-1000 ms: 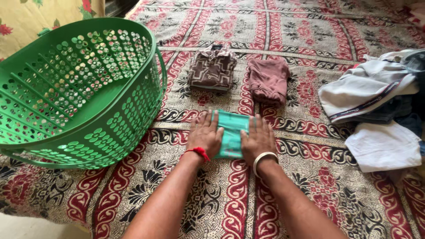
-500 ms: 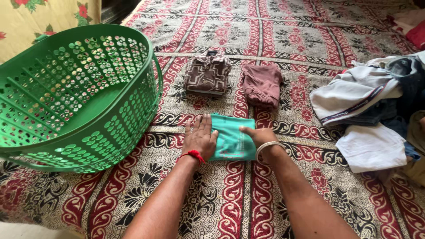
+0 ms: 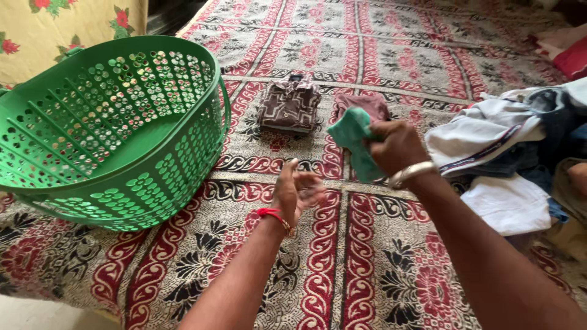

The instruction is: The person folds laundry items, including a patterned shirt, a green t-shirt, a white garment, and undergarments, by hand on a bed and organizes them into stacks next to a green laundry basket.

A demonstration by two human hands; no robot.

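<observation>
Teal folded cloth (image 3: 354, 143) in right hand (image 3: 396, 145) partly hides maroon garment (image 3: 362, 102).

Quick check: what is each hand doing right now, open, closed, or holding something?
Left hand: open, empty, raised above the patterned bedspread.
Right hand: closed on the folded green cloth, lifted clear of the bedspread.

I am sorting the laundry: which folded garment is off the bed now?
The teal folded garment, gripped in the right hand. The brown patterned shirt and the maroon garment lie on the bedspread.
</observation>
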